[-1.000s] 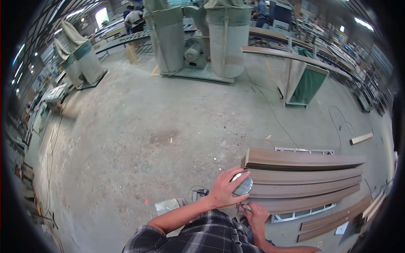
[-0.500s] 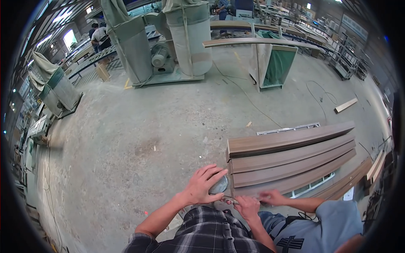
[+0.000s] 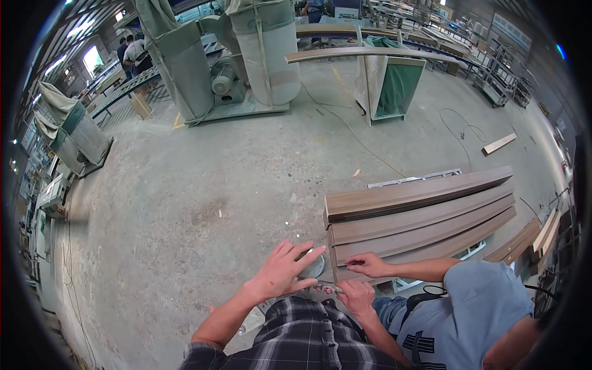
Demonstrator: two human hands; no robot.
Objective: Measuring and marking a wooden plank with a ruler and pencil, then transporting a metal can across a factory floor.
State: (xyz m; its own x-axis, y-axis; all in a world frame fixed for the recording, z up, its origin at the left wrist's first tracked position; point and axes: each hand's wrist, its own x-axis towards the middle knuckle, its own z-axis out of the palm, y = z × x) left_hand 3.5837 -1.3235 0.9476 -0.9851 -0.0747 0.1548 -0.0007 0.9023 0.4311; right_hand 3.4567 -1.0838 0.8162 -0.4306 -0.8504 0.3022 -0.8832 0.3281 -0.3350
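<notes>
While our left hand lies spread on a round silvery metal disc, our right hand pinches a small reddish tool beside stacked brown wooden boards.

Left of your left hand the concrete floor lies open. To the right, the stacked brown boards and a co-worker's hand block your right hand.
</notes>
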